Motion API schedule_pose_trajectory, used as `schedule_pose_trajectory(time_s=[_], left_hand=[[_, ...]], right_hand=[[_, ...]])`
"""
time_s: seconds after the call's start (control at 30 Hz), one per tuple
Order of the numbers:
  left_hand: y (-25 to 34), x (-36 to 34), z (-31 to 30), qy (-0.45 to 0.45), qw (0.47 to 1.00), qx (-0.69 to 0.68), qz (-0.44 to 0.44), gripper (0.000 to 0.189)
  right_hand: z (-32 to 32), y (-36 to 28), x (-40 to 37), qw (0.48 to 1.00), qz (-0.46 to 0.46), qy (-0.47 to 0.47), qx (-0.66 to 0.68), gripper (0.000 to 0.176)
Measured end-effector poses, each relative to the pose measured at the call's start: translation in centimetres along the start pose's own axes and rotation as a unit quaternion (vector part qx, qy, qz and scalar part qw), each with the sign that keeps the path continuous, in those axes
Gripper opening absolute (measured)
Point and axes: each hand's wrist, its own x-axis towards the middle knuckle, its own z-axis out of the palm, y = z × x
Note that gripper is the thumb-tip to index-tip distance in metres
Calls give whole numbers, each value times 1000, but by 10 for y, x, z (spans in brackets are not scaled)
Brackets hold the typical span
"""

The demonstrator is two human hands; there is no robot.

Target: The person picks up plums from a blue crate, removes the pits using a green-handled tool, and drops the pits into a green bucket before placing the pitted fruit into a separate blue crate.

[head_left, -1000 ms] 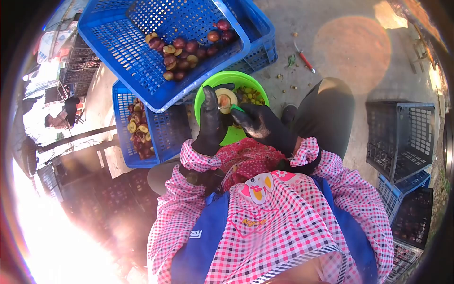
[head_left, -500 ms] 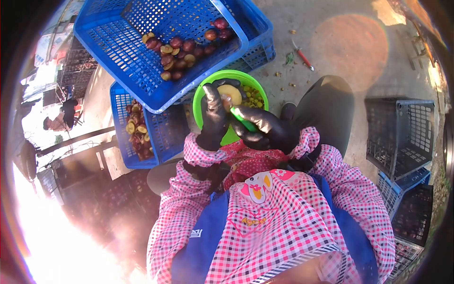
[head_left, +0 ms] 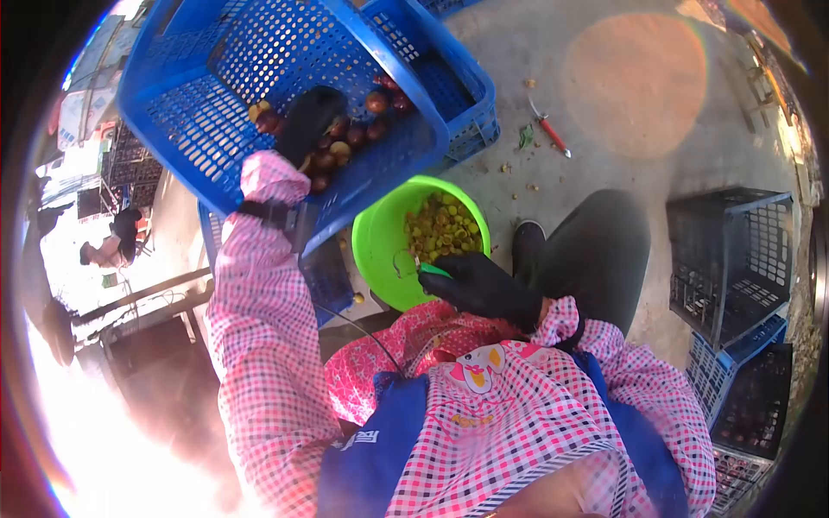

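My left hand (head_left: 314, 121), in a black glove, reaches into the large blue crate (head_left: 199, 138) among dark red fruits (head_left: 356, 134), some showing cut yellow faces. Its fingers are hidden, and whether it holds a fruit cannot be seen. My right hand (head_left: 484, 287), also black-gloved, is closed on a green-handled tool (head_left: 434, 270) with a curved metal loop at its tip. That tool is over the front part of a bright green bucket (head_left: 371, 246), which contains small yellow-green pieces (head_left: 442, 226).
A red-handled curved blade (head_left: 550, 131) lies on the concrete floor beyond my right knee. Black and blue crates (head_left: 730, 259) are stacked at the right. Another blue crate (head_left: 328, 281) is partly under the large one. A person (head_left: 117, 244) is far left.
My left hand has left the bucket and moved up and left into the large crate. The yellow cut fruit is no longer seen at my hands. My right hand has shifted down, still holding the tool.
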Motion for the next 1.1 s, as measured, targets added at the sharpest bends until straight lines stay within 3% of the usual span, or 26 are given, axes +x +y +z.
schedule_pose_trajectory(time_s=[0.03, 0.1, 0.17, 0.2, 0.33, 0.4, 0.43, 0.47, 0.5, 0.57, 0.63, 0.67, 0.7, 0.77, 0.8, 0.87, 0.9, 0.97, 1.0, 1.1], left_hand=[[-26, 23, 19, -83, 985, 39, -147, 26], [-15, 39, 37, -67, 990, 61, -113, 26], [12, 50, 46, -47, 993, 80, -75, 26], [29, 52, 43, -54, 993, 79, -71, 27], [94, 35, 10, -86, 990, 90, -73, 29], [90, 25, 1, -93, 988, 99, -79, 30], [75, 19, -6, -100, 952, -187, -220, 32], [71, 14, -14, -95, 820, -454, -336, 35], [71, 5, -17, -91, 821, -450, -339, 35], [80, -19, -28, -122, 667, -681, -278, 35], [101, -68, 7, 53, 678, -722, -130, 38], [112, -85, 14, 91, 534, -813, -213, 43], [142, -101, 25, 144, 608, -771, -123, 45], [146, -141, 18, -115, 540, -816, -174, 46], [152, -154, 22, -114, 538, -817, -175, 46], [165, -177, 34, -106, 643, -734, -189, 53], [171, -186, 37, -105, 641, -736, -191, 53], [187, -194, 40, -95, 699, -664, -249, 67], [198, -196, 43, -18, 712, -649, -266, 70], [195, -202, 53, 33, 698, -655, -287, 71]], right_hand=[[-5, -4, -1, 1000, -12, 2, 4, 37], [-10, -9, -2, 1000, -18, 7, 2, 34], [-16, -13, 1, 990, 87, 20, 108, 29], [-23, -15, 4, 987, 118, -22, 102, 39], [-20, -10, 9, 991, 95, -4, 94, 38], [-21, -15, 10, 983, 144, -9, 112, 36], [-19, -15, 11, 984, 139, -11, 114, 36], [-17, -15, 11, 982, 141, 28, 126, 32], [-14, -16, 11, 978, 144, 64, 137, 28], [-13, -24, 7, 974, 164, 73, 141, 28], [-10, -19, 1, 983, 5, 162, 90, 33], [-19, -43, -4, 984, 68, 156, 47, 32], [-17, -40, -4, 985, 70, 152, 47, 32], [-11, -28, -7, 982, -31, 188, -5, 32], [-8, -27, -9, 982, -26, 181, 42, 33], [-1, -18, -11, 980, -48, 194, 6, 32], [3, -15, -13, 975, -72, 207, -29, 32], [6, -15, -15, 979, -60, 186, -59, 30], [7, -16, -16, 981, -49, 167, -88, 27], [10, -11, -15, 984, -60, 157, -60, 30]])
